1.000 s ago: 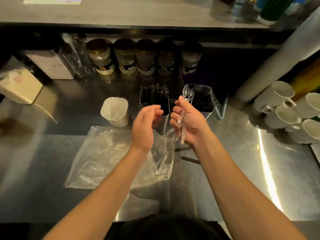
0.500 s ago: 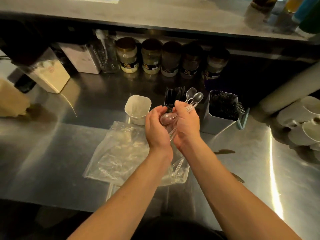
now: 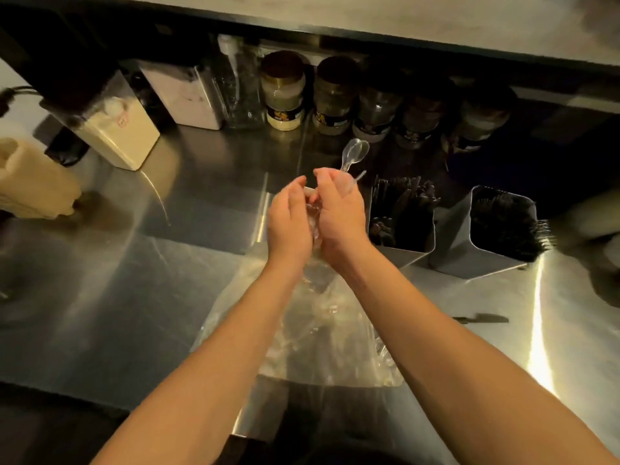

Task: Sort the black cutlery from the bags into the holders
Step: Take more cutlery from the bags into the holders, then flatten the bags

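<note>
1. Head view, tabletop: brushed steel, strongly reflective, under a dark overhanging shelf.
2. Right hand: raised above the tabletop, fingers curled round a small bundle of clear plastic spoons; the spoon bowls stick up past the fingertips.
3. Left hand: held just beside the right hand, palm turned toward it, fingers lightly bent, fingertips meeting the bundle; whether it actually grips the spoons cannot be told.
4. Clear plastic bag: lies flat on the tabletop beneath both forearms, crumpled, with further clear cutlery showing faintly inside.
5. Near holder: square metal container just to the right of the right hand, filled with black cutlery standing upright.
6. Far holder: second square metal container beside the first, further right, also packed with black cutlery; some pieces poke over its right rim.
7. Loose black piece: lies flat on the tabletop in front of the holders, right of the bag; type unclear.
8. Jars: a row of lidded jars against the back wall, behind the holders.
9. Clear bottle: stands left of the jars.
10. White box: stands left of the bottle.
11. Cream carton: tilted, further left on the tabletop.
</note>
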Demonstrator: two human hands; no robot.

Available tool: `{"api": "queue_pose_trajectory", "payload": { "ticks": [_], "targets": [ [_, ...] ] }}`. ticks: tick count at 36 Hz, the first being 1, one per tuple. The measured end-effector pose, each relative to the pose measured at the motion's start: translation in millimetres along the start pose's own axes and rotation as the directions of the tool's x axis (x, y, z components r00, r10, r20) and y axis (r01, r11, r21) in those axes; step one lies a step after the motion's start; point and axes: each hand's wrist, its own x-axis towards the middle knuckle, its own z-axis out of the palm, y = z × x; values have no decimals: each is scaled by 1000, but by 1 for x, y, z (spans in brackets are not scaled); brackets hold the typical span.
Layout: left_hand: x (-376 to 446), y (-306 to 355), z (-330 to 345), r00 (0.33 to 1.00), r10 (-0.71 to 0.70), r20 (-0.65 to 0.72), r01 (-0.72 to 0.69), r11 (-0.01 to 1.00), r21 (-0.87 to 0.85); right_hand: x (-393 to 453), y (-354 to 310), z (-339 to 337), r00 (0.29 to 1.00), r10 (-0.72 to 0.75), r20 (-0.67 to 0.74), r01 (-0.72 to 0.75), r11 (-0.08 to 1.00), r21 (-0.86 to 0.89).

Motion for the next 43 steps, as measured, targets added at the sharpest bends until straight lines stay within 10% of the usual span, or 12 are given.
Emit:
{"api": "queue_pose_trajectory", "payload": {
  "ticks": [18, 35, 43],
  "targets": [
    [91, -10, 8, 982, -55, 178, 121, 914, -388, 72, 57, 28, 963, -269, -9, 253, 916, -310],
    [82, -16, 4, 988, 104, 118, -58, 938, -342, 61, 62, 22, 934, -357, -3, 329, 864, -381],
    [85, -18, 0, 969, 56, 242, -40, 997, -70, 67, 62, 19, 935, -289, 205, 350, 668, -657]
  ]
}}
